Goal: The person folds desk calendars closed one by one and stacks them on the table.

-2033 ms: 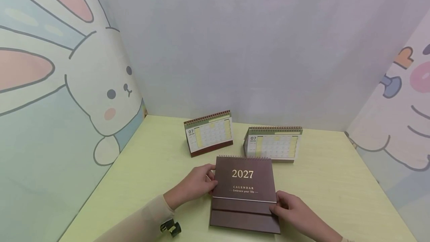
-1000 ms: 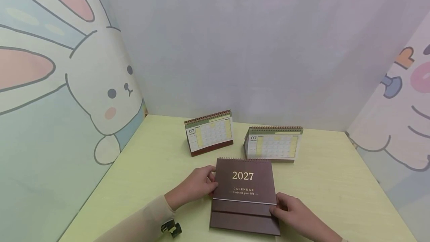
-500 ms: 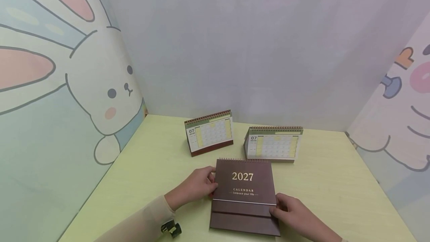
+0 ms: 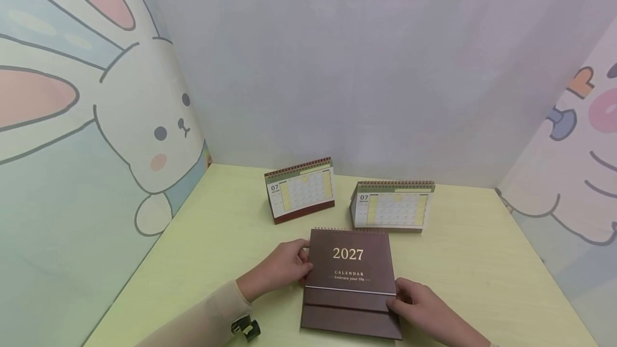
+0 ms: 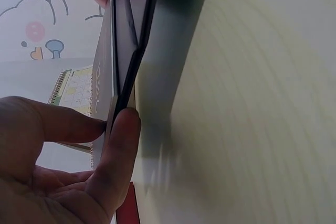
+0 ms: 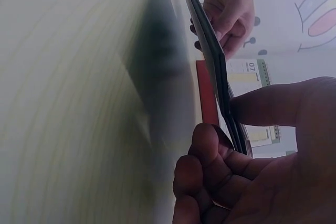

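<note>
The left hand (image 4: 283, 264) at nine o'clock and right hand (image 4: 418, 305) at four pinch opposite edges of a 2027 calendar (image 4: 350, 264) over the table (image 4: 472, 261) at six o'clock, likely to hold it steady.

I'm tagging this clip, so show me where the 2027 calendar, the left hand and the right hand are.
2027 calendar (image 4: 351, 265): head view, middle of its brown cover.
Left hand (image 4: 280, 265): head view, back of the hand.
Right hand (image 4: 422, 304): head view, back of the hand.

A booth-like nook: plain backdrop (image 4: 337, 68) and cartoon panels (image 4: 72, 229) (rabbit (image 4: 140, 95) on one) around a yellowish table (image 4: 217, 229).
</note>
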Tool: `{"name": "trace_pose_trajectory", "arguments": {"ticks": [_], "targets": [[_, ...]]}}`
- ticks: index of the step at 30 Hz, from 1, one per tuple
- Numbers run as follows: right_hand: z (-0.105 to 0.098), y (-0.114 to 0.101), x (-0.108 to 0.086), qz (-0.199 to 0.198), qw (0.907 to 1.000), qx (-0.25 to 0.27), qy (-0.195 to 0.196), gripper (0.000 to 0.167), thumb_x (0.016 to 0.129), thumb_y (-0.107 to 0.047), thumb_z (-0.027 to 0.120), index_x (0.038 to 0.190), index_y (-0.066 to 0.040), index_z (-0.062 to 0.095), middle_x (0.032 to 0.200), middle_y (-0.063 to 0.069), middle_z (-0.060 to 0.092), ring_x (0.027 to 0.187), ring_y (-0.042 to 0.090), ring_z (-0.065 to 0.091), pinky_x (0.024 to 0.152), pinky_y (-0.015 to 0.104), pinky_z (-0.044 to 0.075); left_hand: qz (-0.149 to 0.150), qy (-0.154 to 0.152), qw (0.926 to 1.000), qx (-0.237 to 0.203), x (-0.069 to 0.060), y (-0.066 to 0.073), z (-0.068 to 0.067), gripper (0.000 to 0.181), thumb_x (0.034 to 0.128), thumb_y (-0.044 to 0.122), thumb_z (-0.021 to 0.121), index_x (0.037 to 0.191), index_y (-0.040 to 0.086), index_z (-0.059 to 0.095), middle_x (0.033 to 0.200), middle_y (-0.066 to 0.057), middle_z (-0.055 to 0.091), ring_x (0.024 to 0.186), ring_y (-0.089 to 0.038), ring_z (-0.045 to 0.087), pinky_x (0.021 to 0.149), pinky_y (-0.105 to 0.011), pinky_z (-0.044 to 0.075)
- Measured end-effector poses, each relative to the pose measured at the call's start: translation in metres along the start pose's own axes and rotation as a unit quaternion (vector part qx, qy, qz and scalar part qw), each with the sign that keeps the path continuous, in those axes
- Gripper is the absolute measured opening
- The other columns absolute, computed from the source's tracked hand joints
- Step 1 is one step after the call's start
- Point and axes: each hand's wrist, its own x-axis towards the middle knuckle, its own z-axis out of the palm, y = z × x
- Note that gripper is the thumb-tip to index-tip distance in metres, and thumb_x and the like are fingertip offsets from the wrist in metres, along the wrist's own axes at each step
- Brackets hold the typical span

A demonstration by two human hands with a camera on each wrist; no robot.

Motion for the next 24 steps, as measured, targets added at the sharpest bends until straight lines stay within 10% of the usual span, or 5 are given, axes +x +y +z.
{"name": "trace_pose_trajectory", "arguments": {"ticks": [24], "targets": [[0.002,0.0037,0.0012,-0.005,0.9999,-0.009,0.002,0.035,0.112,-0.018,0.074,0.137,0.007,0.076,0.114,0.005,0.085,0.093,-0.005,0.068,0.08,0.02,0.056,-0.007,-0.011,0.9999,-0.004,0.0025,-0.004,0.0022,0.059,0.1075,0.005,0.079,0.162,-0.009,0.06,0.094,-0.003,0.076,0.074,-0.014,0.077,0.064,-0.025,0.056]]}}
